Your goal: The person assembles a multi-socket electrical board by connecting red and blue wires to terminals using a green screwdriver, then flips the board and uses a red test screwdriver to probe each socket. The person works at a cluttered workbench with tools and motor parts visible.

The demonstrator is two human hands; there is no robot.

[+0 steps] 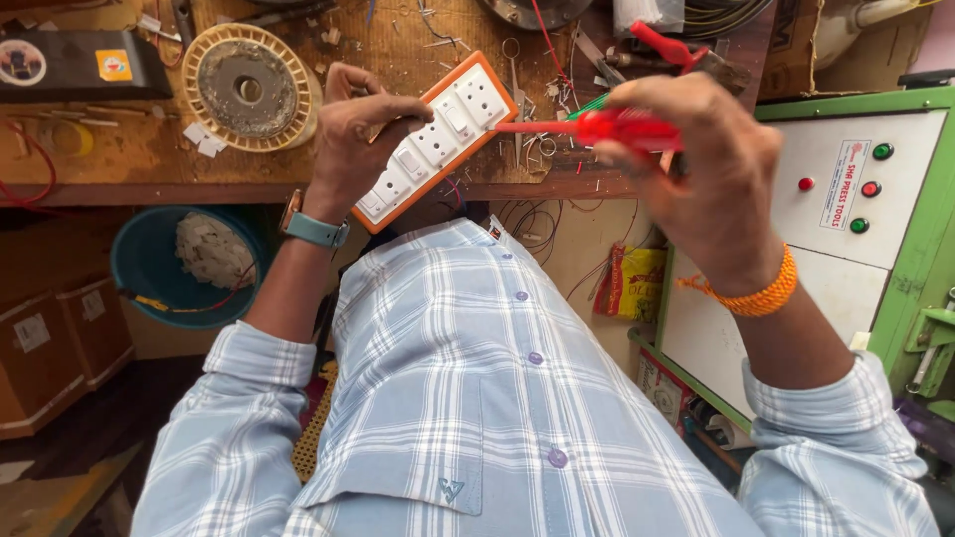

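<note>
A switchboard (435, 141), white with an orange rim, is gripped by the left hand (360, 139); fingers are curled over its near long edge, and the board is held tilted above the bench edge. A red screwdriver (597, 126) is gripped in the closed right hand (701, 164), its shaft laid level and pointed toward the left hand, the tip touching the board's far end. A teal watch (314, 230) is worn on the left wrist, an orange thread band (761, 295) on the right.

Beyond the left hand, on the wooden bench (119, 159), a cream spool (249, 88) is seen lying flat, a grey core at its centre. Wire scraps are scattered between the hands. Red pliers (665, 45) are noted beyond the right hand.

Below and outward of the left hand, a blue tub (144, 264) is set on the floor; a lump of pale crumpled material (209, 251) is held in it, with a red wire trailing over its rim. Brown boxes (55, 343) are stacked further outward; contents cannot be told. Outward of the right hand, a white and green control cabinet (875, 209) with red and green buttons is seen.
</note>
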